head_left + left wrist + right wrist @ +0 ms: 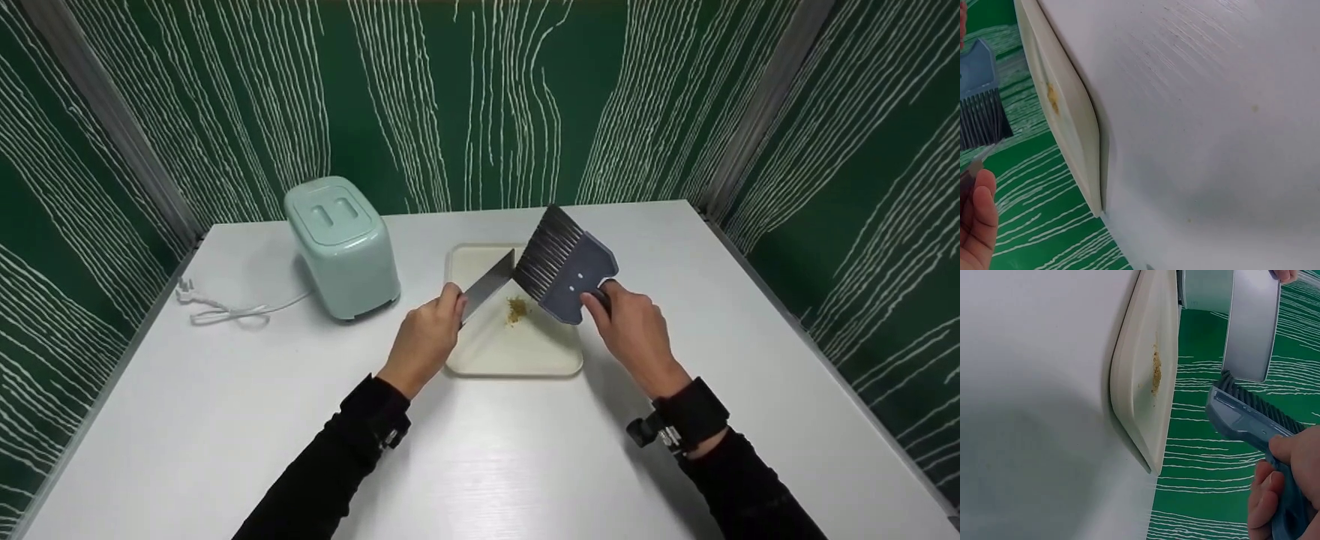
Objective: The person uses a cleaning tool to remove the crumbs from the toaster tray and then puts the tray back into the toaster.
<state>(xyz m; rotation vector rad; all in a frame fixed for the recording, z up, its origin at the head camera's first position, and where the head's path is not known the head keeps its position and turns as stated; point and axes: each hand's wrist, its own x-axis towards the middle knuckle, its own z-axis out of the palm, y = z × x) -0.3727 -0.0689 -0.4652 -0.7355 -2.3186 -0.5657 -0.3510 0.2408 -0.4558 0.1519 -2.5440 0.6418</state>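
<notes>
My left hand [424, 337] grips one end of a thin metal crumb tray [489, 283], tilted above a cream serving tray [517, 356]. The right wrist view shows the crumb tray [1251, 326] as a flat rectangle with narrow raised edges. My right hand [637, 334] holds a blue-grey brush [583, 276] by its handle, thumb along the near side. Its dark bristles [1258, 402] meet the far end of the crumb tray. Below them, a small heap of brown crumbs [516, 309] lies on the serving tray.
A mint-green toaster [345, 255] stands at the left of the white table [247, 420]. Its white cord and plug [232, 309] lie further left. Green patterned walls [480, 105] close off the back and sides.
</notes>
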